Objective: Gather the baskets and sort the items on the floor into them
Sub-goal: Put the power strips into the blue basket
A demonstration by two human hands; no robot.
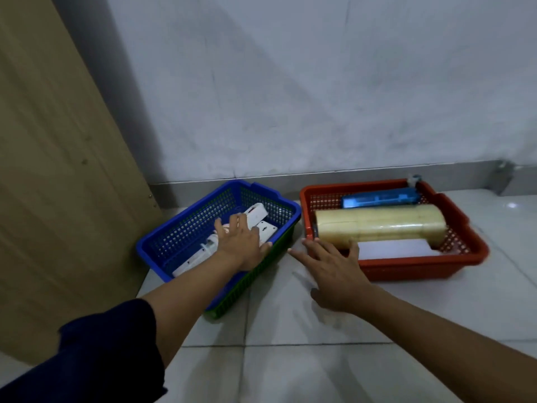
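1. Neither grip is clamped on anything: our left hand [242,242] lies flat, fingers apart, over the blue basket [186,237], and our right hand [334,274] is spread just above the floor [290,359] at the near left corner of the red basket [421,266].
2. Both baskets sit on the tiled floor by the wall, near each other but apart. A green basket [247,286] appears nested under the blue one.
3. White plastic pieces [255,216] lie in the blue basket, touching or just under our left fingers; we cannot tell which.
4. A long sleeve of clear tape rolls [380,225] fills the red basket, with a blue tool [380,199] behind it and a white flat item [398,247] in front.
5. We see no loose items on the visible floor, so we judge the sorting close to done.
6. We expect the mesh baskets to be light and somewhat flexible; taking them by the thick rims at both short ends should stop them twisting.
7. We judge the tape sleeve the heaviest load, smooth and apt to roll, so the red basket should stay level when lifted.
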